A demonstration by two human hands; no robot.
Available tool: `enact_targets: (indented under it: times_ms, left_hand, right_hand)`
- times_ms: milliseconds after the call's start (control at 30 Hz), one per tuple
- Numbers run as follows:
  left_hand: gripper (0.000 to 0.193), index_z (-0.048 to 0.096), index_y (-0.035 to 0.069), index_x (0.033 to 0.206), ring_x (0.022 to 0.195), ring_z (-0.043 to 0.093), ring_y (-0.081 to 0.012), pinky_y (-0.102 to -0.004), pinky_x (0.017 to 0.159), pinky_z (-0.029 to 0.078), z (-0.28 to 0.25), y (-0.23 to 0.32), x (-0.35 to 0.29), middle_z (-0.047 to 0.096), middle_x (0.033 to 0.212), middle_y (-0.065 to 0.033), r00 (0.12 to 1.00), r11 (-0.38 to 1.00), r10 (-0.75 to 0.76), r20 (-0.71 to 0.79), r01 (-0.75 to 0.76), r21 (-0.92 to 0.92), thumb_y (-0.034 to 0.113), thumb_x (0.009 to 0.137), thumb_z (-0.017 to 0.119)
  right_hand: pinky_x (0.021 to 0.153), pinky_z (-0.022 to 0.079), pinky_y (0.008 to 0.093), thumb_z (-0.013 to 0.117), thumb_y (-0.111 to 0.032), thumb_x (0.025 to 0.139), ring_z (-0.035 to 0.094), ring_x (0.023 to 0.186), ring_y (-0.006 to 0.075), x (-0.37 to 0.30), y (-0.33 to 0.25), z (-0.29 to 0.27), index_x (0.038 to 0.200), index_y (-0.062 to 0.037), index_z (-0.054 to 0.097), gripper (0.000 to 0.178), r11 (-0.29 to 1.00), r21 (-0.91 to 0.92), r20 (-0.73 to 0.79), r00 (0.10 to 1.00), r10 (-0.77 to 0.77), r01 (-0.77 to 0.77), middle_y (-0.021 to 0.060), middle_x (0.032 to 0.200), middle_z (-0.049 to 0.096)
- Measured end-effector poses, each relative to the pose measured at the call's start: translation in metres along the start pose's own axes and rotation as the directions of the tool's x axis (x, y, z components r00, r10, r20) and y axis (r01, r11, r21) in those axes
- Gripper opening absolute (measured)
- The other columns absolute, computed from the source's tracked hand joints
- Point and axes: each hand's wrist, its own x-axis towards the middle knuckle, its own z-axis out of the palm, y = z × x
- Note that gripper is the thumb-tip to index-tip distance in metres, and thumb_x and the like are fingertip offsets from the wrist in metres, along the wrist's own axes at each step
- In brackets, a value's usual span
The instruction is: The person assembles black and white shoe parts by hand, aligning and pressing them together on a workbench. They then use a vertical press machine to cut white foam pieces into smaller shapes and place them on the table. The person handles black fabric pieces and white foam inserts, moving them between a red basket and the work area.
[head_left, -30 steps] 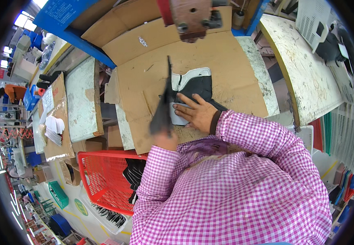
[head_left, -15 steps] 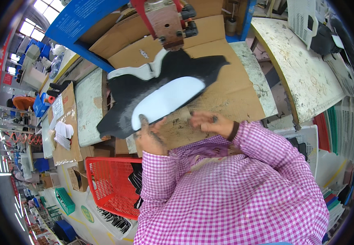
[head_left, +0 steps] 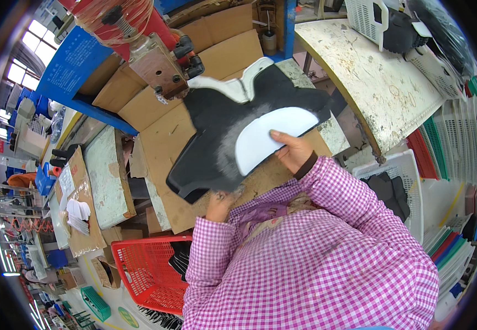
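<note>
A large black cut-out piece of sheet material [head_left: 211,137] with a curved outline is spread before me, its middle rubbed greyish. On it sits a smooth white half-moon patch [head_left: 266,137], and a white strip [head_left: 233,88] with a dark seam shows at its far edge. My right hand [head_left: 295,153] is closed on the near edge, thumb on top of the white patch and fingers underneath. At the near left edge is my left hand [head_left: 222,204]; its fingers are blurred and partly hidden by the black piece.
A metal machine head [head_left: 158,66] on a red arm hangs just beyond the piece, over cardboard [head_left: 167,129]. Left and below stands a red basket [head_left: 139,269]; to the right, a white basket [head_left: 414,170] holds dark pieces. Worn tables [head_left: 370,77] flank the station.
The black piece has shifted right and turned relative to the machine head, which is now left in view. My right hand has taken hold of its near edge; my left hand has left the white patch.
</note>
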Motion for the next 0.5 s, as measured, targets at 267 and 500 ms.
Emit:
enact_targets:
  times_ms: [267,500]
  left_hand:
    - [0.026,0.056,-0.007,0.109,0.096,0.055,-0.0191,-0.0305,0.087,0.042,0.055,0.002,0.015,0.06,0.105,-0.0109,0.795,0.886,0.438,-0.42,-0.461,0.051,0.009,0.088,0.057]
    - [0.028,0.051,-0.004,0.112,0.088,0.061,-0.0208,-0.0328,0.075,0.054,0.046,0.021,-0.004,0.058,0.105,-0.0137,0.864,0.94,0.213,-0.457,-0.309,-0.146,0.007,0.087,0.056]
  right_hand:
    - [0.088,0.046,0.0339,0.066,-0.009,0.082,0.057,0.102,0.0217,-0.015,0.042,0.015,0.116,-0.0026,0.052,0.038,0.913,-0.381,0.024,0.989,-0.148,0.146,0.0091,0.109,0.06]
    - [0.079,0.049,0.0315,0.065,-0.015,0.083,0.059,0.091,0.0211,-0.017,0.03,0.011,0.113,0.0007,0.053,0.036,0.937,-0.346,-0.012,0.998,-0.055,0.047,0.0091,0.106,0.06]
